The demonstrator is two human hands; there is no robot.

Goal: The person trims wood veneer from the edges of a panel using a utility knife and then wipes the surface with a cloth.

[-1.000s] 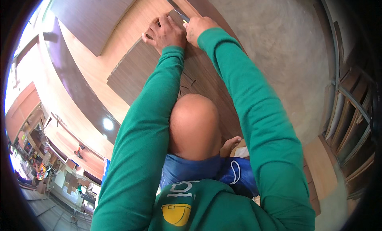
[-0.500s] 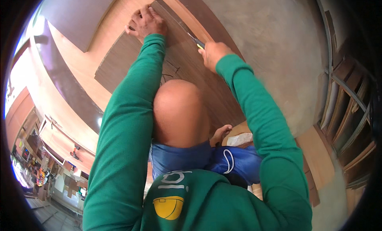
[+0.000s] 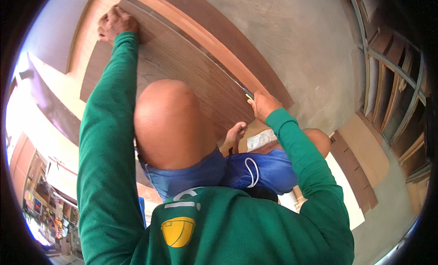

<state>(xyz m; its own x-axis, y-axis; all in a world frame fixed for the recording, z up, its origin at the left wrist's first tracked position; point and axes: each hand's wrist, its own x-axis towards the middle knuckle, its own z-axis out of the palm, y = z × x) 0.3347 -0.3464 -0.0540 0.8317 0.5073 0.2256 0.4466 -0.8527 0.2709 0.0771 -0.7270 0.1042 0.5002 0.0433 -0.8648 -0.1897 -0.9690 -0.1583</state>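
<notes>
Near the top left, my left hand (image 3: 117, 25) presses on a dark wood-grain board (image 3: 182, 66), fingers apart and bent at its far end. My right hand (image 3: 266, 106) is wrapped around a utility knife (image 3: 248, 94) with a yellow-and-dark handle, its blade lying along the board's long right edge beside a lighter wooden strip (image 3: 194, 37). My bare knee (image 3: 166, 114) is raised over the board, and part of a bare foot (image 3: 235, 132) shows between knee and right hand.
A grey floor (image 3: 310, 55) lies to the right, with upright panels in a metal rack (image 3: 392, 82) and loose boards (image 3: 353, 174). A grey sheet (image 3: 50, 37) is at the upper left. A cluttered work area (image 3: 50, 210) shows at the lower left.
My right hand has drawn the knife down the board's edge toward my body, away from my left hand, which stays at the far end. The view has shifted, showing more of the right-side boards.
</notes>
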